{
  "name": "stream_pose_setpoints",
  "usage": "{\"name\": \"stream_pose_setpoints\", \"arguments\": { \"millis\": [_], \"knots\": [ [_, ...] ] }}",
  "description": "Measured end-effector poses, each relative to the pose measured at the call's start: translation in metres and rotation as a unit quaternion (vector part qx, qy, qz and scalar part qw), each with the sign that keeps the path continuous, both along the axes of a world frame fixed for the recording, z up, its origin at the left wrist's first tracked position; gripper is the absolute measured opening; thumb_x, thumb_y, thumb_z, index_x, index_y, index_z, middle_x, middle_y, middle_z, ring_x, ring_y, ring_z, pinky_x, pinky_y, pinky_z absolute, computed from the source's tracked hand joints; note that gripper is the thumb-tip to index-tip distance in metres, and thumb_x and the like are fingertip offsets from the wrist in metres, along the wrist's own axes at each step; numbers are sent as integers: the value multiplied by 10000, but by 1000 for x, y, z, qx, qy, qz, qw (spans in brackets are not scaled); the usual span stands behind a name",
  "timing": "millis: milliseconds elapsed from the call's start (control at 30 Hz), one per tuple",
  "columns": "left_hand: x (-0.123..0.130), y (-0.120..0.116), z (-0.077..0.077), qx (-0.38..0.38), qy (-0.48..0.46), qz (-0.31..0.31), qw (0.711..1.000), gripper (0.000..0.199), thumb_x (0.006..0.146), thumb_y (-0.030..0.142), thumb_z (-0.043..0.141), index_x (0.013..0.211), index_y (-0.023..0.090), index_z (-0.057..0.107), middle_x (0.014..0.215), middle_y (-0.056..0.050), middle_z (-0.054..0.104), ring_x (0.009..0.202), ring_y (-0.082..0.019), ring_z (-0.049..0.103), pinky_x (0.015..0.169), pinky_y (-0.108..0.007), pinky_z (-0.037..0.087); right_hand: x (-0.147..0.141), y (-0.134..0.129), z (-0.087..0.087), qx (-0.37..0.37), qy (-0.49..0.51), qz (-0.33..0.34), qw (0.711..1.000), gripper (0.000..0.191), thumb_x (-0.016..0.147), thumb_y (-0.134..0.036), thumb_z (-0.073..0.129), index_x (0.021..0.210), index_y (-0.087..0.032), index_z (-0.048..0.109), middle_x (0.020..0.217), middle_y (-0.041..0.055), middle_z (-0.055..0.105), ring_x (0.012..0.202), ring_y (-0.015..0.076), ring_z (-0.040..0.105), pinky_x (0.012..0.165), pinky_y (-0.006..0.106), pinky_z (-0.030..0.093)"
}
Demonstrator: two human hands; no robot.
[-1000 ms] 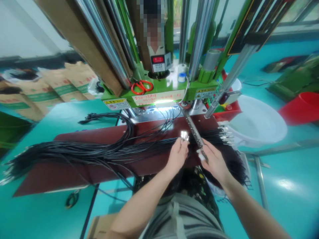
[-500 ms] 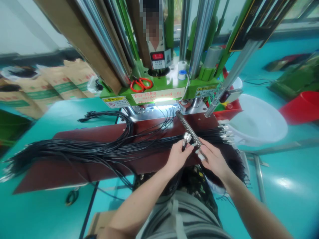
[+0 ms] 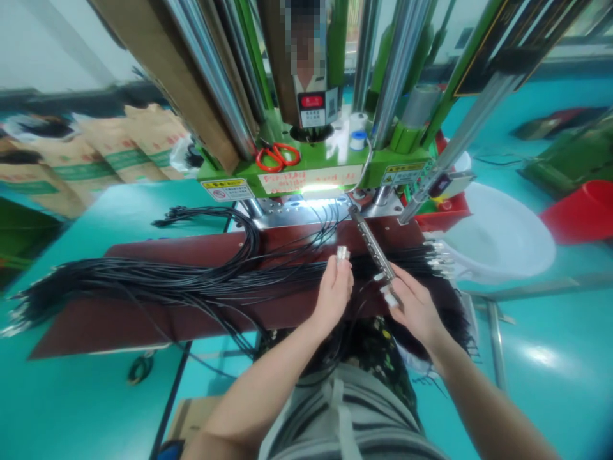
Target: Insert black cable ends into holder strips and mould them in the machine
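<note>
My left hand (image 3: 334, 289) is closed round black cables, and their silvery connector ends (image 3: 343, 253) stick up above the fingers. My right hand (image 3: 412, 299) grips the near end of a long metal bar (image 3: 372, 241) with a row of notches along it. The bar slants away toward the lit press opening. By my right fingers a white connector piece (image 3: 389, 296) shows at the bar's near end, with a thin black cable running from there toward my lap. A thick bundle of black cables (image 3: 191, 276) lies across the brown board (image 3: 158, 326) beyond my hands.
The green press (image 3: 278, 182) stands in front, with red-handled scissors (image 3: 278, 157) and a blue-and-white spool (image 3: 357, 140) on it. A white tub (image 3: 502, 236) and a red bucket (image 3: 579, 211) are at right. Paper sacks (image 3: 110, 153) stand at left.
My left hand has drawn away from the bar to the left, with the connector ends now upright in its grip. The right hand still holds the bar, slightly farther right.
</note>
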State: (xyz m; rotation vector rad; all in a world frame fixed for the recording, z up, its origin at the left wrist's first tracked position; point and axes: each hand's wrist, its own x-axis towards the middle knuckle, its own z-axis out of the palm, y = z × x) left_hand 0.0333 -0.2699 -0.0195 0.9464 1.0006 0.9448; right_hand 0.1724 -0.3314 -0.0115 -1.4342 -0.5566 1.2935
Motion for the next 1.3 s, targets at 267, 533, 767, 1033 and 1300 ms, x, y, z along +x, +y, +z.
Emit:
{"name": "stream_pose_setpoints", "arguments": {
  "millis": [267, 533, 767, 1033, 1300],
  "knots": [
    [4, 3, -2, 100, 114, -89, 984, 307, 768, 418, 546, 622, 160, 468, 514, 65, 403, 484, -60, 339, 486, -197, 278, 2, 0, 2, 1, 11, 30, 999, 467, 732, -452, 649, 1165, -289, 585, 662, -13, 523, 502, 52, 411, 385, 124, 298],
    [2, 6, 0, 49, 91, -90, 991, 307, 740, 430, 568, 614, 165, 479, 445, 83, 346, 417, -52, 295, 448, -196, 253, 6, -1, 3, 19, -54, 97, 994, 515, 781, -466, 579, 1237, -233, 529, 558, -35, 450, 412, 43, 302, 338, 147, 223],
    [-1, 4, -4, 109, 113, -69, 985, 311, 796, 425, 510, 639, 157, 520, 487, 55, 411, 452, -68, 362, 462, -198, 293, 2, -3, 3, 29, -132, 121, 983, 518, 783, -476, 568, 1236, -226, 535, 656, 8, 527, 505, 79, 405, 381, 165, 308],
    [-12, 9, 0, 92, 40, 24, 995, 294, 872, 478, 360, 794, 206, 440, 447, 100, 314, 372, -59, 272, 395, -177, 223, 12, 1, 0, -22, 3, 55, 998, 470, 725, -467, 643, 1157, -292, 583, 660, -10, 522, 468, 58, 364, 365, 152, 240],
    [-10, 8, -2, 144, 131, -42, 980, 282, 778, 374, 540, 607, 153, 499, 542, 56, 405, 527, -69, 353, 532, -201, 297, 12, 0, 3, -23, -14, 104, 994, 530, 715, -475, 647, 1182, -237, 574, 605, -7, 506, 439, 55, 323, 367, 158, 184]
  ]
}}
